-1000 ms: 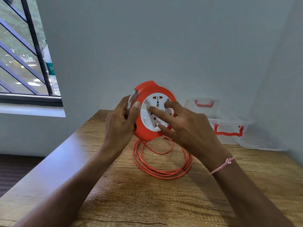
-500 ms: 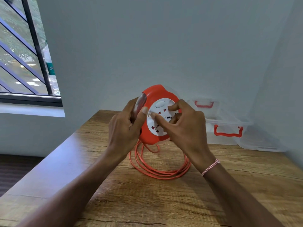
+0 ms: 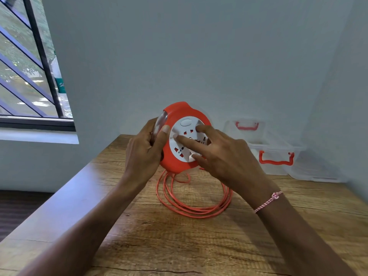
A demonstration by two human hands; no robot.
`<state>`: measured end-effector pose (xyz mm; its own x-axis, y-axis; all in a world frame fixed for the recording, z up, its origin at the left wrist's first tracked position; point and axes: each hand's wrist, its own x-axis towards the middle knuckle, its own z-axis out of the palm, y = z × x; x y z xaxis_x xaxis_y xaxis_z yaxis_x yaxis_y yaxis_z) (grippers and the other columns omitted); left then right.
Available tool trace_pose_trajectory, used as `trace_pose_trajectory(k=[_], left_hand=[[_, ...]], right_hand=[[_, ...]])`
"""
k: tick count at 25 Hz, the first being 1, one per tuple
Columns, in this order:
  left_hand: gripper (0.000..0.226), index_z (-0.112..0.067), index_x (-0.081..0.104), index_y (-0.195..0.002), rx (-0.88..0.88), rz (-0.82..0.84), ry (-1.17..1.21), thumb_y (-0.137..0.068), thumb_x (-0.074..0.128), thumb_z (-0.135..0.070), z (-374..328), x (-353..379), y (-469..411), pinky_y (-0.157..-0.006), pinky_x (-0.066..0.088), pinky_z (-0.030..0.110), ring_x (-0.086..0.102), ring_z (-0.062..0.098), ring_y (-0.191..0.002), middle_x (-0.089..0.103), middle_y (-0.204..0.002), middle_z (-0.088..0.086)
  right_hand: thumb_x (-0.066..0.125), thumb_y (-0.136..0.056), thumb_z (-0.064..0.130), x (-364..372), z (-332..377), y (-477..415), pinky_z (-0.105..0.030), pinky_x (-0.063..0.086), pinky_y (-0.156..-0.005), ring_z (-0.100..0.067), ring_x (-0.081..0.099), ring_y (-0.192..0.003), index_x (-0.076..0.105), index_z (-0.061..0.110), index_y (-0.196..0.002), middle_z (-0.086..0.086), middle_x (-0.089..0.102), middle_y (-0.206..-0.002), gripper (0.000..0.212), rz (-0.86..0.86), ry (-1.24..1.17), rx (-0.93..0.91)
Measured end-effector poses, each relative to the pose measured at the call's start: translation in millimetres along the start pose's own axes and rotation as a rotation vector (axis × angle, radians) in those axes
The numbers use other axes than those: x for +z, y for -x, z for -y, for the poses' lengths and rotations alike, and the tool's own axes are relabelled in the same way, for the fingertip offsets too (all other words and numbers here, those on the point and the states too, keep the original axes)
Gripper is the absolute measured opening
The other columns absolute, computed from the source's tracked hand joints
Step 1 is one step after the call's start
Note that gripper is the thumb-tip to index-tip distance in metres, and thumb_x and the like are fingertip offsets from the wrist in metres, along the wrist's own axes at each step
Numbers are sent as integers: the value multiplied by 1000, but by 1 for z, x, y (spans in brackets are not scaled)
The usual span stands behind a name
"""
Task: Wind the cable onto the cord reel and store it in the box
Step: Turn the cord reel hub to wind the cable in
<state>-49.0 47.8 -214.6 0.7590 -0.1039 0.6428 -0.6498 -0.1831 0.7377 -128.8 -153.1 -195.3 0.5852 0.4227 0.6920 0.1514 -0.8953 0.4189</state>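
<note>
Two hands hold an orange cord reel (image 3: 184,137) above a wooden table (image 3: 199,246), seen from the single head view. The left hand (image 3: 144,151) is closed around the reel's left rim, thumb laid across the orange front edge and fingers wrapped behind a clear back plate. The right hand (image 3: 225,156) is spread open, not gripping; its fingertips (image 3: 178,137) press on the white socket face (image 3: 184,144), with the index finger reaching across toward the left thumb.

Below both hands, the orange cable (image 3: 194,202) lies in several loose loops on the tabletop, one strand rising to the underside of the reel. The loops sit just under the right wrist, which wears a pink-and-white braided band (image 3: 267,201).

Beyond the right hand, against the back wall, stands a clear plastic box (image 3: 276,156) with a red handle; behind it a second clear piece with a red handle (image 3: 247,126) leans near the wall, and a clear lid-like sheet (image 3: 316,170) lies flat to its right. Whether the box is open I cannot tell.

Left of the left hand the table's edge runs diagonally toward the wall below a barred window (image 3: 29,76), with dark floor beyond it. Bare tabletop lies between the forearms, and between the cable and the box.
</note>
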Motion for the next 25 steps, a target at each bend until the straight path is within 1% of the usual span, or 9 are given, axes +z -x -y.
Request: trace_pose_trajectory(k=[4, 6, 8, 11, 15, 17, 19, 21, 25], left_hand=[[65, -29, 60, -148, 24, 1, 0, -98, 44, -68, -2, 2, 2, -74, 68, 58, 82, 21, -88, 82, -102, 3], [58, -36, 59, -144, 52, -21, -2, -99, 44, -69, -2, 4, 2, -69, 66, 59, 80, 24, -78, 80, -90, 6], [60, -39, 59, -142, 74, -54, -25, -98, 42, -77, -3, 6, 3, -62, 62, 60, 75, 27, -65, 73, -75, 9], [71, -30, 59, -145, 125, -110, -120, -99, 38, -79, -3, 9, 7, -59, 60, 57, 70, 24, -58, 68, -66, 8], [61, -34, 55, -148, 176, -109, -158, -102, 39, -72, 0, 13, 9, -61, 63, 55, 75, 21, -64, 74, -73, 6], [57, -36, 54, -147, 172, -104, -154, -102, 41, -68, 1, 15, 9, -62, 64, 55, 76, 21, -67, 75, -76, 6], [56, -37, 54, -148, 150, -91, -136, -102, 42, -67, 2, 14, 7, -66, 66, 56, 79, 22, -74, 78, -83, 7], [57, -39, 53, -148, 116, -75, -107, -101, 42, -68, 3, 12, 5, -67, 66, 57, 80, 23, -76, 79, -84, 9], [70, -35, 56, -148, 61, -73, -74, -96, 41, -80, 2, 6, 2, -67, 66, 58, 78, 23, -72, 76, -81, 6]], right_hand=[[84, -85, 40, -2, 4, -2, -27, 48, -53, -30, 76, -89, 62, 32, -143, -15, 74, -116, 63, -129, -15, 35], [79, -89, 46, -4, 7, -5, -24, 44, -55, -25, 74, -79, 63, 31, -142, -10, 76, -103, 58, -175, -75, 91], [73, -90, 53, -6, 14, -8, -26, 52, -56, -22, 71, -71, 63, 30, -143, -5, 77, -95, 58, -175, -162, 198], [66, -86, 68, -7, 27, -16, -33, 60, -56, -19, 73, -68, 65, 26, -134, -1, 79, -87, 63, -173, -353, 435], [73, -80, 71, -6, 32, -26, -16, 51, -44, -7, 71, -56, 58, 23, -100, 10, 72, -70, 54, -139, -858, 916], [77, -80, 69, -7, 30, -26, -24, 53, -47, -13, 71, -47, 58, 22, -94, 3, 74, -61, 53, -104, -1101, 1040], [73, -81, 72, -6, 24, -21, -28, 57, -55, -12, 71, -54, 63, 21, -89, 5, 73, -65, 52, -120, -911, 943], [67, -86, 71, -4, 16, -14, -25, 57, -61, -6, 67, -62, 68, 21, -94, 9, 71, -75, 50, -175, -623, 723], [66, -95, 58, -7, 0, -5, -25, 51, -54, -17, 71, -78, 60, 25, -138, -2, 71, -117, 55, -116, -234, 210]])
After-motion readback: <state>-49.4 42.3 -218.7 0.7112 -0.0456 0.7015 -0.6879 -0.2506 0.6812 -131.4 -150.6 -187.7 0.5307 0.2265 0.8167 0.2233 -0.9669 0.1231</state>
